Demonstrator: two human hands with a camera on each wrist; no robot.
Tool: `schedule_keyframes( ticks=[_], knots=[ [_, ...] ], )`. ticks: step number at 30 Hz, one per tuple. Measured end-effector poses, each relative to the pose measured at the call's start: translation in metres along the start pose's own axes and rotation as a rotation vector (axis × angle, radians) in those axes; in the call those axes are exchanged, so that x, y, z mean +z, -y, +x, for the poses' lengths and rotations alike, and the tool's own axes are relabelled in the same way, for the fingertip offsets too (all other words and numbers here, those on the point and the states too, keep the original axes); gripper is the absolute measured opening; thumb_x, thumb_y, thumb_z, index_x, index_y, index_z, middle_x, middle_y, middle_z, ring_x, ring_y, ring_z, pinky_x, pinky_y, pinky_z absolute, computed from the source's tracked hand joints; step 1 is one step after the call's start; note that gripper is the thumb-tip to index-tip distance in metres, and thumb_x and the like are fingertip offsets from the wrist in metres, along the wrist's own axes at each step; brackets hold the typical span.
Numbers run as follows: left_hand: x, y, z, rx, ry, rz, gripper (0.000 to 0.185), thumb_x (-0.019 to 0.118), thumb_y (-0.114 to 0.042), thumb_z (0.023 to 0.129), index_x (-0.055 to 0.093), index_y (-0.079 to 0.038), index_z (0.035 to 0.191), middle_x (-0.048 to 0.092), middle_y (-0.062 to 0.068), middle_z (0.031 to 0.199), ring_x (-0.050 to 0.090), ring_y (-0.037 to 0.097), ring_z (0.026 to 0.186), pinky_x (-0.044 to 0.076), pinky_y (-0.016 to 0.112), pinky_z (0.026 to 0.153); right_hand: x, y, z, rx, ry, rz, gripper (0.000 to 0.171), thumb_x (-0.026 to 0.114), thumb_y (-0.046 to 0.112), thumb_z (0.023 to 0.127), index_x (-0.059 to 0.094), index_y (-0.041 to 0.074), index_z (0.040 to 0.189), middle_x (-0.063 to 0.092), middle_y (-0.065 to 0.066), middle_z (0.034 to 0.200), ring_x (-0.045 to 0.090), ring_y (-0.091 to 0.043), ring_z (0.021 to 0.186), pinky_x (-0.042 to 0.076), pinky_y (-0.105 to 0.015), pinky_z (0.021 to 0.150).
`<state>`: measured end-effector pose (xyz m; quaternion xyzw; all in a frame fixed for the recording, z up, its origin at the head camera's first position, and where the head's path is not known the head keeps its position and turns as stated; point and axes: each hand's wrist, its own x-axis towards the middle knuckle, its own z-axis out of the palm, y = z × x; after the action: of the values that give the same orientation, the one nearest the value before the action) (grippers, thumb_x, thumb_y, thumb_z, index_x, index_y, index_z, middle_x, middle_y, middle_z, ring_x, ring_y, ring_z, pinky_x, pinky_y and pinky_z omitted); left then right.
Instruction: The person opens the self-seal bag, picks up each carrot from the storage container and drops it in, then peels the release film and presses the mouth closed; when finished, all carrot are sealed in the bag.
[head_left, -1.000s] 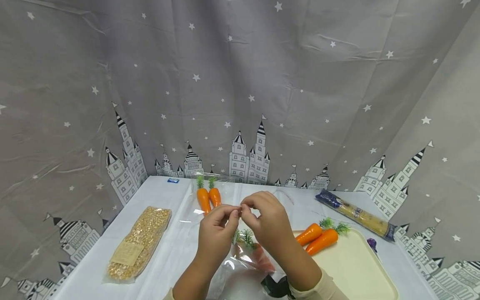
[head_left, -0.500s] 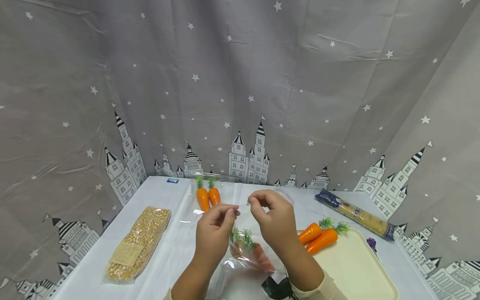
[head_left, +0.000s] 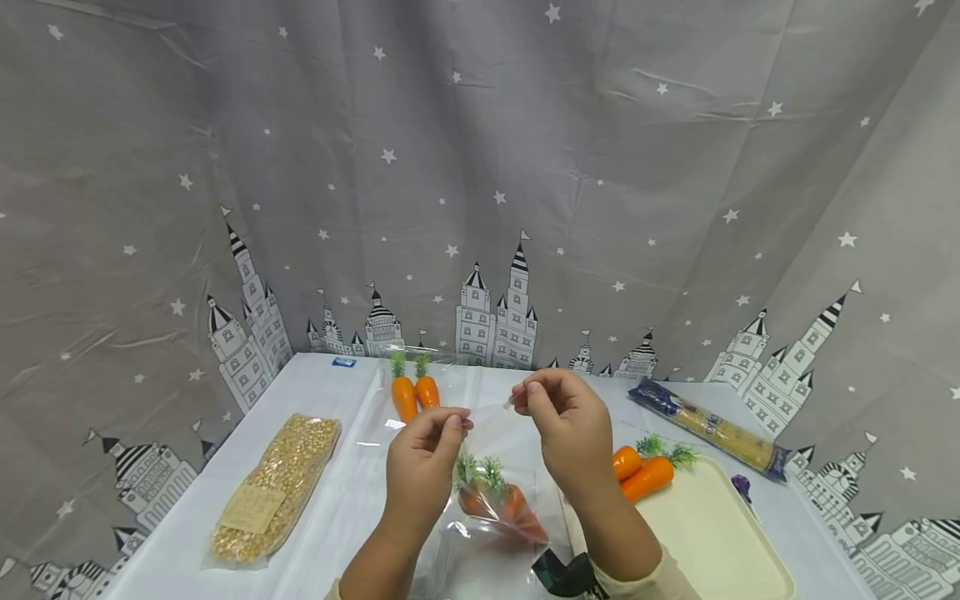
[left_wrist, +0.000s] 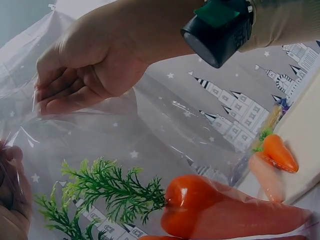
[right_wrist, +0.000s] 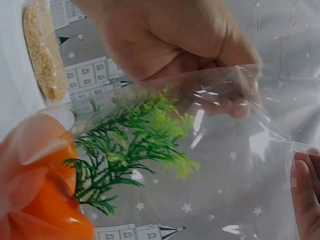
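Observation:
A clear plastic bag holds orange toy carrots with green leafy tops, in front of the person. My left hand pinches one side of the bag's top edge between thumb and fingers. My right hand pinches the other side, and a gap lies between the hands. The thin film is stretched between them in both wrist views. The carrots hang low in the bag, below the hands. In the left wrist view the right hand shows its curled fingers; the left hand is cut off at the edge.
Another clear bag with two carrots lies at the back. A cream tray with loose carrots is on the right, a pasta packet behind it. A bag of corn kernels lies left. Small purple thing beside the tray.
The hands have moved apart: fingertips were together a second ago; the right hand has gone right, the left slightly left. More of the bagged carrots now shows between them.

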<state>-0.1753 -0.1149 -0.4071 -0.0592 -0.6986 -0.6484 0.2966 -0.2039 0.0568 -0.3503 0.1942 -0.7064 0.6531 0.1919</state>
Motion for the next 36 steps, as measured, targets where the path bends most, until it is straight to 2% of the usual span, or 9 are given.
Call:
schedule_keyframes(
  ticks=[7,14,20,28,36],
  knots=[
    [-0.002,0.003,0.001,-0.004,-0.016,-0.002,0.011,0.066,-0.006,0.102,0.077,-0.01,0.101,0.076,0.002,0.091,0.071,0.016,0.084,0.06,0.022,0.077,-0.01,0.002,0.003,0.036,-0.027,0.054,0.007,0.06,0.002,0.104,0.067,0.001,0.104,0.075,-0.012,0.096,0.077,-0.025,0.087,0.065,-0.035,0.078],
    [-0.005,0.003,0.003,-0.051,-0.015,0.006,0.012,0.065,-0.005,0.102,0.076,-0.01,0.102,0.076,0.0,0.092,0.072,0.028,0.088,0.061,0.024,0.08,-0.018,0.003,0.006,0.076,-0.081,0.091,0.007,0.06,0.003,0.105,0.066,-0.001,0.106,0.075,-0.015,0.098,0.078,-0.027,0.089,0.064,-0.036,0.079],
    [-0.005,0.001,0.004,-0.081,-0.016,0.022,0.012,0.064,-0.008,0.103,0.076,-0.011,0.103,0.076,0.001,0.093,0.072,0.022,0.088,0.061,0.023,0.081,-0.029,0.005,0.007,0.099,-0.14,0.141,0.01,0.061,0.004,0.105,0.065,-0.005,0.106,0.074,-0.015,0.097,0.079,-0.026,0.088,0.064,-0.038,0.08],
    [-0.004,-0.002,0.004,-0.085,-0.006,0.037,0.011,0.064,-0.011,0.104,0.076,-0.01,0.104,0.076,0.0,0.095,0.069,0.017,0.086,0.06,0.022,0.079,-0.053,0.003,0.006,0.111,-0.217,0.134,0.016,0.061,0.008,0.106,0.064,-0.007,0.11,0.075,-0.012,0.098,0.079,-0.023,0.09,0.063,-0.036,0.083],
    [-0.006,0.0,0.004,-0.082,-0.016,0.035,0.011,0.065,-0.008,0.104,0.076,-0.011,0.103,0.075,0.001,0.094,0.07,0.018,0.086,0.06,0.022,0.08,-0.07,-0.003,0.007,0.156,-0.321,0.229,0.02,0.06,0.014,0.107,0.062,-0.006,0.112,0.072,-0.014,0.099,0.078,-0.023,0.091,0.062,-0.034,0.086]
  ],
)
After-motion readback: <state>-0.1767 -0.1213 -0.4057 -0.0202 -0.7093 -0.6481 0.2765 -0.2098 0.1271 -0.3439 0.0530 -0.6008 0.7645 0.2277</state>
